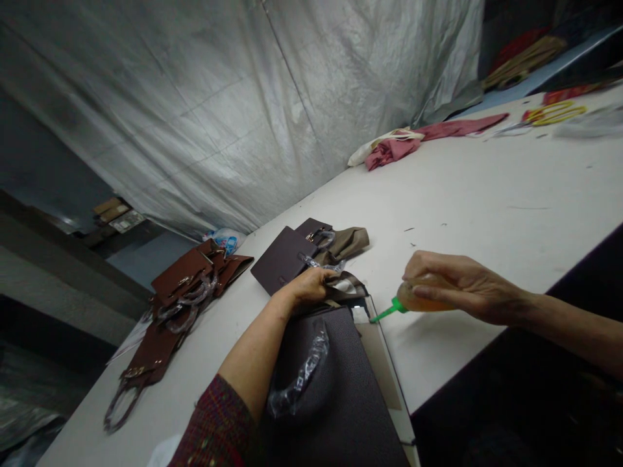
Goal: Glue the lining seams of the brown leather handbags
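My right hand [457, 285] is wrapped round a squeeze bottle [431, 293] of amber liquid, tipped to the left. Its green nozzle [387, 311] meets the pale open edge of a dark brown handbag [335, 376], close to a small white patch. The bag lies in front of me, with a plastic-wrapped handle [302, 383] on its face. My left hand [311, 285] is closed on the bag's brown cloth lining [345, 283] at the far end; the fingertips are partly hidden.
Behind my left hand lie more dark brown bag pieces [285, 256]. Reddish-brown bags [187, 279] with wrapped handles are on the left. Pink cloth [394, 150] and yellow-handled scissors [557, 113] rest on the white table [487, 201]. A grey plastic sheet [292, 97] hangs behind.
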`<action>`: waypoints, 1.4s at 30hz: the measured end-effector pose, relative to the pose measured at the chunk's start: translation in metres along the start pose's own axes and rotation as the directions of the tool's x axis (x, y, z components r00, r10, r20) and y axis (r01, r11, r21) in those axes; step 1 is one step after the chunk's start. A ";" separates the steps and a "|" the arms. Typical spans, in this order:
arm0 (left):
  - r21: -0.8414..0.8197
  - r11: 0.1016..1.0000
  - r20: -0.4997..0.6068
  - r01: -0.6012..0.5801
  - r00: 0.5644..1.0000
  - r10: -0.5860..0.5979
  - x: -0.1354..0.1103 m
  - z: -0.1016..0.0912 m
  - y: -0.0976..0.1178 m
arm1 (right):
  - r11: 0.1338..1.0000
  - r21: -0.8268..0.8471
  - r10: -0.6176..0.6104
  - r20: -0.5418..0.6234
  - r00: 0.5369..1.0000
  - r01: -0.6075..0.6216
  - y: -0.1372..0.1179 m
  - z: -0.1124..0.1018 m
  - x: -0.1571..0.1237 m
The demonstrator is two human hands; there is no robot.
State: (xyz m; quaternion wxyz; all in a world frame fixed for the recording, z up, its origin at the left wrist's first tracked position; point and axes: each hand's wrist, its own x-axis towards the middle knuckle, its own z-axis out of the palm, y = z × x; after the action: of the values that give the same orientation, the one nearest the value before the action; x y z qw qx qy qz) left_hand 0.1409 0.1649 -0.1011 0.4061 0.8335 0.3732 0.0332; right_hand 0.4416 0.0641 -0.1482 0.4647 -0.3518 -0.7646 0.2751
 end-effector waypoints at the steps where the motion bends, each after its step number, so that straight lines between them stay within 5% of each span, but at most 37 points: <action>1: -0.021 1.000 0.001 0.001 1.000 -0.001 0.000 0.000 0.000 | 1.000 0.002 -0.008 -0.002 1.000 0.008 0.000 0.001 -0.002; 7: -0.006 1.000 -0.010 -0.008 1.000 0.008 0.000 0.000 -0.001 | 0.999 0.047 -0.004 0.086 0.996 0.000 -0.002 0.002 -0.010; 12: -0.013 0.999 -0.020 -0.030 0.999 0.029 -0.001 0.000 0.000 | 1.000 0.017 0.000 -0.137 0.991 0.003 0.005 0.001 -0.009; 17: 0.022 1.000 -0.033 -0.021 0.999 0.022 -0.002 0.001 -0.001 | 0.999 0.054 0.008 0.004 1.000 -0.008 0.005 0.001 -0.014; 22: 0.035 0.998 -0.038 -0.043 0.998 0.044 -0.002 0.001 -0.007 | 1.000 0.007 -0.015 -0.134 0.991 0.016 0.002 0.001 -0.015; 33: 0.072 0.997 -0.025 -0.038 0.999 0.040 -0.002 0.000 -0.002 | 0.999 0.033 -0.015 0.065 0.998 0.013 -0.004 -0.001 -0.022; 37: 0.029 0.999 -0.023 -0.036 0.999 0.037 -0.002 0.002 -0.004 | 0.999 0.046 -0.017 -0.047 0.999 0.019 -0.009 0.002 -0.030; 42: 0.006 1.000 -0.029 -0.009 1.000 0.009 -0.002 0.004 -0.004 | 0.993 0.119 -0.003 0.133 0.991 -0.013 -0.012 0.005 -0.037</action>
State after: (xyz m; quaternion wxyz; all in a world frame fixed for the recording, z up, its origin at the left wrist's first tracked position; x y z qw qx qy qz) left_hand 0.1386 0.1627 -0.1064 0.3981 0.8358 0.3753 0.0458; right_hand 0.4452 0.0270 -0.1605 0.4321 -0.3062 -0.7752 0.3444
